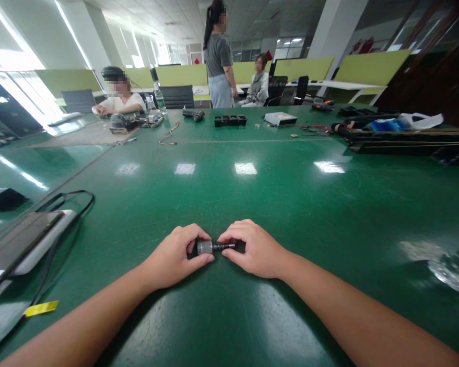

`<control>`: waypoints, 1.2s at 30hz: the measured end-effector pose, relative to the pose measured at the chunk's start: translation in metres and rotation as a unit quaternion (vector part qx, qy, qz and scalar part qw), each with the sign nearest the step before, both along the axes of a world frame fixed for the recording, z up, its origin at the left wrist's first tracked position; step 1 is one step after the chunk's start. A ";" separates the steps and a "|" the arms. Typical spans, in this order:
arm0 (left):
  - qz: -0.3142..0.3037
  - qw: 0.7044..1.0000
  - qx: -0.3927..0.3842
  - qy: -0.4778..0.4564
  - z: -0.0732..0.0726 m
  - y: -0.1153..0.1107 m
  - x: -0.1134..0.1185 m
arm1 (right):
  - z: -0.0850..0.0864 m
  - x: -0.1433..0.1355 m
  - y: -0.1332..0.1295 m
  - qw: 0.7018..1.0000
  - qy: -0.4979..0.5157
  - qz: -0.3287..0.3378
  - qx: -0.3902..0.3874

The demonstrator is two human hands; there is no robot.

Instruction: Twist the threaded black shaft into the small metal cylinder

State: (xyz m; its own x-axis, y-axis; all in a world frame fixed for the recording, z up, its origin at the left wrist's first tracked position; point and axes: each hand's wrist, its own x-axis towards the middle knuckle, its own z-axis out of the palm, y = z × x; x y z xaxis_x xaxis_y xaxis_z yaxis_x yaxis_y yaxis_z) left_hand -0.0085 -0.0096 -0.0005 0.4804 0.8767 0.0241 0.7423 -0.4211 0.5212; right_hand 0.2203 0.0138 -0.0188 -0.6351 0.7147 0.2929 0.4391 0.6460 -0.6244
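Observation:
Near the middle of the green table [222, 199], my left hand [179, 255] has its thumb and fingers around the grey cylindrical end of a small part [205, 247]. That part lies level, with a dark, ribbed, thinner shaft pointing right. My right hand [254, 248] curls around the tip of the shaft, thumb below and fingers above. The two hands face each other with a small gap between their fingertips, where the ribbed section shows.
A phone [23, 234] and black cable [86, 196] lie at left, a glass dish [457, 270] at right. Farther back are a black tray [230, 121], a white box [280, 119], a power drill [193, 115] and dark rails [409, 141]. Several people are beyond.

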 end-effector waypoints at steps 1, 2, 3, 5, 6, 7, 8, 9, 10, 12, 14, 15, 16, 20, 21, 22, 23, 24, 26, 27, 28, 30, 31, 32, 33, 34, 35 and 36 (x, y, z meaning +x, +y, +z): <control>0.001 1.000 0.001 0.001 0.000 0.000 0.000 | 0.000 0.000 0.000 1.000 -0.001 0.000 0.000; 0.002 1.000 0.001 0.002 0.000 0.000 0.000 | 0.000 0.000 0.000 1.000 -0.002 0.001 0.000; 0.003 1.000 0.002 0.003 0.000 0.000 0.000 | 0.000 0.000 0.000 1.000 -0.002 0.001 0.000; 0.003 1.000 0.003 0.003 0.000 0.000 0.000 | 0.000 0.000 0.001 1.000 -0.002 0.000 -0.001; 0.000 1.000 0.004 0.001 0.000 0.000 0.000 | 0.000 0.000 0.001 1.000 -0.002 0.000 -0.001; -0.004 1.000 0.005 -0.002 0.000 0.000 0.000 | 0.000 0.000 0.001 1.000 -0.003 -0.001 -0.002; -0.008 1.000 0.006 -0.005 0.000 0.000 -0.001 | 0.000 0.000 0.001 1.000 -0.003 -0.001 -0.003; -0.012 1.000 0.008 -0.009 0.000 0.000 -0.001 | 0.000 0.000 0.001 1.000 -0.003 -0.001 -0.003; -0.016 1.000 0.010 -0.012 0.000 0.000 -0.001 | 0.000 0.000 0.001 1.000 -0.004 0.000 -0.003; -0.020 1.000 0.013 -0.015 -0.001 0.000 -0.001 | 0.000 0.000 0.000 1.000 -0.005 0.002 0.000; -0.022 1.000 0.016 -0.015 -0.001 0.000 -0.001 | -0.001 -0.001 0.000 1.000 -0.005 0.007 0.005; -0.022 1.000 0.016 -0.015 -0.001 0.000 0.000 | -0.001 -0.002 -0.001 1.000 -0.005 0.009 0.008; -0.020 1.000 0.017 -0.014 0.000 -0.001 0.001 | -0.002 -0.003 -0.001 1.000 -0.005 0.010 0.011; -0.011 1.000 0.015 -0.015 0.001 -0.001 0.003 | -0.002 -0.005 -0.002 1.000 -0.016 0.007 0.014; -0.011 1.000 0.015 -0.015 0.001 -0.001 0.003 | -0.002 -0.005 -0.002 1.000 -0.019 0.007 0.013; -0.013 1.000 0.014 -0.016 0.001 -0.001 0.004 | -0.001 -0.005 -0.002 1.000 -0.021 0.007 0.013; -0.014 1.000 0.014 -0.016 0.001 -0.001 0.004 | -0.001 -0.005 -0.002 1.000 -0.022 0.009 0.012; -0.015 1.000 0.014 -0.016 0.001 -0.001 0.003 | 0.000 -0.005 -0.002 1.000 -0.022 0.010 0.012; -0.017 1.000 0.014 -0.016 0.001 -0.001 0.003 | 0.001 -0.004 -0.002 1.000 -0.020 0.011 0.012; -0.017 1.000 0.014 -0.016 0.001 -0.002 0.003 | 0.001 -0.004 -0.002 1.000 -0.019 0.010 0.011; -0.017 1.000 0.015 -0.016 0.002 -0.002 0.003 | 0.001 -0.003 -0.002 1.000 -0.017 0.010 0.011; -0.016 1.000 0.016 -0.016 0.002 -0.002 0.003 | 0.001 -0.003 -0.002 1.000 -0.015 0.010 0.010; -0.016 1.000 0.017 -0.015 0.002 -0.002 0.003 | 0.001 -0.003 -0.002 1.000 -0.014 0.010 0.010; -0.016 1.000 0.016 -0.015 0.002 -0.002 0.003 | 0.001 -0.003 -0.002 1.000 -0.013 0.010 0.010; -0.016 1.000 0.016 -0.015 0.002 -0.002 0.003 | 0.001 -0.003 -0.002 1.000 -0.012 0.009 0.010; -0.017 1.000 0.015 -0.015 0.002 -0.002 0.003 | 0.001 -0.003 -0.002 1.000 -0.012 0.008 0.010; -0.017 1.000 0.014 -0.015 0.002 -0.002 0.003 | 0.001 -0.002 -0.002 1.000 -0.011 0.006 0.010; -0.017 1.000 0.014 -0.014 0.002 -0.002 0.003 | 0.002 -0.002 -0.002 1.000 -0.011 0.005 0.010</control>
